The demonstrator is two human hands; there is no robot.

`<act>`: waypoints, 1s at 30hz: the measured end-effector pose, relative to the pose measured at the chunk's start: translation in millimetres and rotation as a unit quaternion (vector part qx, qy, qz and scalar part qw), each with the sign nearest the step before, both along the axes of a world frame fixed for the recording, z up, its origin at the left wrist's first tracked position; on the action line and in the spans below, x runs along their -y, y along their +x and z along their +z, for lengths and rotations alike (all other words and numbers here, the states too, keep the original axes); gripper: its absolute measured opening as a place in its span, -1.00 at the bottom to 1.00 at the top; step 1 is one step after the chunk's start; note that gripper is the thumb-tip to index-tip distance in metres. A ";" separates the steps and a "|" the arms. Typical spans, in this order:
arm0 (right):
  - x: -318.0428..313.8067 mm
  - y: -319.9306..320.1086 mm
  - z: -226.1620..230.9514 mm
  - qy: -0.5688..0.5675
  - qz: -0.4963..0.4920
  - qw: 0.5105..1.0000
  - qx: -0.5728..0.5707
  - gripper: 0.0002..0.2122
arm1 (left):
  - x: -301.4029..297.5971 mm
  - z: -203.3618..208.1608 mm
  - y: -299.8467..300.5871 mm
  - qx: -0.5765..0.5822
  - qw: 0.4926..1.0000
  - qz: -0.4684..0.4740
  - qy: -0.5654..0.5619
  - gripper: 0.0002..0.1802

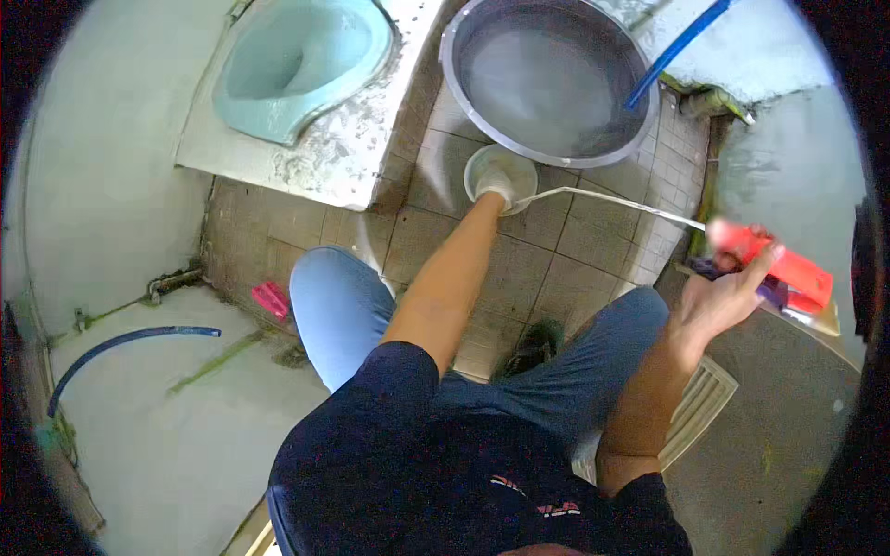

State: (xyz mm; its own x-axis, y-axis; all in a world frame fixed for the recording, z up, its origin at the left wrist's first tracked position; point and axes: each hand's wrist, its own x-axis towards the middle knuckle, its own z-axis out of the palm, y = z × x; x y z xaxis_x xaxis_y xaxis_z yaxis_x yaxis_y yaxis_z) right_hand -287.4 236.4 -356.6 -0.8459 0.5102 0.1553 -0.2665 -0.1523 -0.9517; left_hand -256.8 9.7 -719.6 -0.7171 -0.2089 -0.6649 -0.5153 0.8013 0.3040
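My left arm reaches forward and down to a small pale round tub (473, 167) on the tiled floor. My left hand (494, 183) is inside it, whitish and washed out, its fingers hidden. At the right, my right hand (723, 301) has its fingers around a red-orange plastic thing (797, 273), long and blurred, whose kind I cannot make out. Something dark purple (774, 295) shows just under it. A thin white strip (630, 204) runs from the tub's rim to the near end of the red-orange thing, with a bend close to the tub.
Beyond the tub stands a big grey basin (451, 69) of cloudy water, a blue hose (681, 51) over its rim. A turquoise squat toilet (371, 46) sits on a raised slab at left. Nearby are a pink object (271, 299), another blue hose (139, 335) and a pale slatted grate (700, 408).
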 end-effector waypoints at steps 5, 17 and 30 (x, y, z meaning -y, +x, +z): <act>-21.1 -13.1 8.3 0.031 -0.018 0.997 0.072 -0.71 | 0.4 27.5 1.6 -0.056 0.992 0.109 0.020 -0.43; -7.9 -16.0 -4.5 0.024 0.012 0.998 0.063 -0.74 | 24.7 13.3 0.6 0.018 0.991 -0.134 -0.012 -0.51; -26.0 -2.8 -5.1 0.040 0.006 0.994 0.099 -0.64 | -1.4 26.9 4.7 0.040 0.993 0.034 0.101 -0.37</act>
State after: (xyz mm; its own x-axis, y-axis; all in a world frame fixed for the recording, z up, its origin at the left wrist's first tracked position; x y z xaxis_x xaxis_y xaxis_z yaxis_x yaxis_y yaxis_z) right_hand -290.2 262.4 -361.8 -0.8699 0.4927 0.0247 -0.0711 -0.0757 -0.9946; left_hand -252.1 11.0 -692.7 -0.6494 -0.1114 -0.7522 -0.5950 0.6904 0.4115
